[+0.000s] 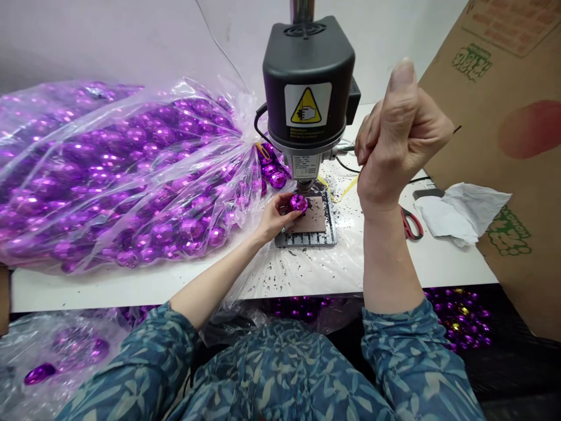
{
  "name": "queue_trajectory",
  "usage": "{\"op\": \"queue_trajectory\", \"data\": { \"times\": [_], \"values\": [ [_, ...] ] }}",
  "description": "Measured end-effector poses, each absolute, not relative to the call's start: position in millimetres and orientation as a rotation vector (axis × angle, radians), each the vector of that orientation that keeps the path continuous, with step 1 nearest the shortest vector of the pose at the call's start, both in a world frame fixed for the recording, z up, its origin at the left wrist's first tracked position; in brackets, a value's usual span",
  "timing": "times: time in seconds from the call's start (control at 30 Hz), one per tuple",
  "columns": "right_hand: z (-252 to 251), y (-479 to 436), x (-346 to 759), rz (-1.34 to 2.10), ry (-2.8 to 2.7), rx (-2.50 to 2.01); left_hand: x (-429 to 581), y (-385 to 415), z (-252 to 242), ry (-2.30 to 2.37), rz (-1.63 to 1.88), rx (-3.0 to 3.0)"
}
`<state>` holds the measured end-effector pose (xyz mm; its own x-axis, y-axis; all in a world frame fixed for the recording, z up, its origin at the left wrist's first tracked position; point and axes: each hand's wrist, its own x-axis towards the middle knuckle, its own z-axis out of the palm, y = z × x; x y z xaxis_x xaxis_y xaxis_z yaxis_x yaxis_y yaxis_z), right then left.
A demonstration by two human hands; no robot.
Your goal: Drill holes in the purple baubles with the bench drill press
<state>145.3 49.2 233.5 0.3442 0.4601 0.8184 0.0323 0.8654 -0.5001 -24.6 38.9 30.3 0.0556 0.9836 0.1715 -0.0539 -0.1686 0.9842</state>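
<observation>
My left hand (pixel 277 216) pinches a shiny purple faceted ball (pixel 298 203) between thumb and fingers. The ball sits under the chuck of a black bench drill press (pixel 309 76), over a flat brown board (pixel 316 216) on the machine's slotted metal base (pixel 307 240). Raised at the right of the machine, my right hand (pixel 401 137) is closed around its feed lever (pixel 346 150), with the thumb pointing up. Most of the lever's grip is hidden by the fingers.
A large clear bag (pixel 131 181) full of purple balls covers the table's left side. Dark shavings lie around the base. To the right are red-handled scissors (pixel 412 225), crumpled white paper (pixel 456 213) and a leaning cardboard box (pixel 495 76). More purple balls (pixel 464 321) lie below the table.
</observation>
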Motion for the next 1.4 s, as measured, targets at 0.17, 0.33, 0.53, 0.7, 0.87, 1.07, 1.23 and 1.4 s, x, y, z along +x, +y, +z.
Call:
{"op": "queue_trajectory", "data": {
  "times": [0.17,0.33,0.53,0.7,0.87,1.07,1.23,1.4],
  "values": [
    [232.3,51.9,145.2,0.261,-1.201,-0.492,-15.0,32.8,36.8,1.066,1.330,1.361],
    [234.8,49.6,143.8,0.253,-1.181,-0.529,-5.3,19.3,49.3,1.085,1.298,1.316],
    [236.0,48.4,143.1,0.256,-1.165,-0.505,1.4,15.6,50.7,1.083,1.343,1.282],
    [235.3,48.9,143.6,0.235,-1.164,-0.498,4.7,18.8,43.0,1.041,1.378,1.311],
    [231.9,41.4,144.6,0.257,-1.179,-0.522,4.4,20.8,37.6,1.056,1.363,1.308],
    [215.6,35.5,146.5,0.295,-1.104,-0.424,4.0,20.9,35.5,1.039,1.385,1.304],
    [204.4,35.3,148.3,0.281,-1.109,-0.397,4.4,21.7,34.5,1.039,1.390,1.270],
    [198.6,36.8,144.8,0.216,-1.051,-0.295,4.5,21.0,37.6,1.044,1.381,1.262]
  ]
}}
